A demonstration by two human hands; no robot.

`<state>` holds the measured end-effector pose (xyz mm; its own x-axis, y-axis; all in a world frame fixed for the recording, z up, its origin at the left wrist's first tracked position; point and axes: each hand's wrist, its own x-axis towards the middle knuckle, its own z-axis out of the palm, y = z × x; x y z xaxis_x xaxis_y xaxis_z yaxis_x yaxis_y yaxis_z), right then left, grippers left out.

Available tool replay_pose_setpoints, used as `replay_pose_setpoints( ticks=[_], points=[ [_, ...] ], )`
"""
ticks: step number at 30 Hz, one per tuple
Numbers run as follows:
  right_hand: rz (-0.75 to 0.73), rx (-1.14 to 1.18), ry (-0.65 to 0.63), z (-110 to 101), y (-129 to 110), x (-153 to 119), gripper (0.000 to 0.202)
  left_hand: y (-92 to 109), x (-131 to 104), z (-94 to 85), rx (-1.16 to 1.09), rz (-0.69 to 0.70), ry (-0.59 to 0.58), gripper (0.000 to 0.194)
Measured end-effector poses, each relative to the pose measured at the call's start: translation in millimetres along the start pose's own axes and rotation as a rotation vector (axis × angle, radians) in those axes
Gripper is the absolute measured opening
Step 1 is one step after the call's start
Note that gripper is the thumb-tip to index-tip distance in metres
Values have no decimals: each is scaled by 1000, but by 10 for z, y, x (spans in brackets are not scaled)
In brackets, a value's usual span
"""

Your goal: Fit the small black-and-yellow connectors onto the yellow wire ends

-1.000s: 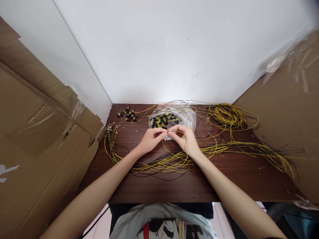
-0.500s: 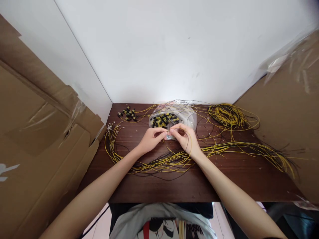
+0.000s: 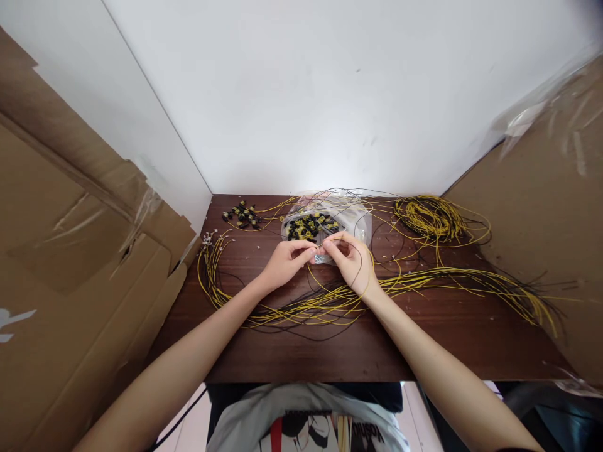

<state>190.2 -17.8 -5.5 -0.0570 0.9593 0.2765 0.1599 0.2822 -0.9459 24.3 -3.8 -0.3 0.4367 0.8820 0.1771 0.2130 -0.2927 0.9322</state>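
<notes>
My left hand (image 3: 286, 263) pinches a thin wire at its fingertips, just in front of a clear plastic bag (image 3: 362, 220). Close beside it, my right hand (image 3: 351, 263) is closed on a thin dark wire (image 3: 360, 256) that loops over its back. Whatever joins the wires between the fingertips is too small to make out. Black and yellow small parts (image 3: 308, 226) fill the open bag behind my hands. Beneath my wrists, a long bundle of yellow and black wires (image 3: 301, 312) curves across the brown table (image 3: 311, 361).
A coil of yellow and black wire (image 3: 426, 216) lies at the back right. More small black parts (image 3: 242, 215) sit at the back left, near white connector ends (image 3: 208, 239). Cardboard stands at the left (image 3: 70, 251) and right (image 3: 532, 220), with a white wall (image 3: 320, 94) behind.
The fingertips of my right hand have shifted slightly right, away from my left hand. The yellow wire near my right hand has moved to the right.
</notes>
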Motion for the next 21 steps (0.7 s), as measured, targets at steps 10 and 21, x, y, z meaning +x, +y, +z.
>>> replay_pose_setpoints(
  ticks=[10, 21],
  points=[
    [9, -38, -31, -8, -12, -1, 17, 13, -2, 4, 11, -10, 6, 26],
    [47, 77, -35, -2, -5, 4, 22, 1, -3, 6, 8, -9, 12, 25]
  ],
)
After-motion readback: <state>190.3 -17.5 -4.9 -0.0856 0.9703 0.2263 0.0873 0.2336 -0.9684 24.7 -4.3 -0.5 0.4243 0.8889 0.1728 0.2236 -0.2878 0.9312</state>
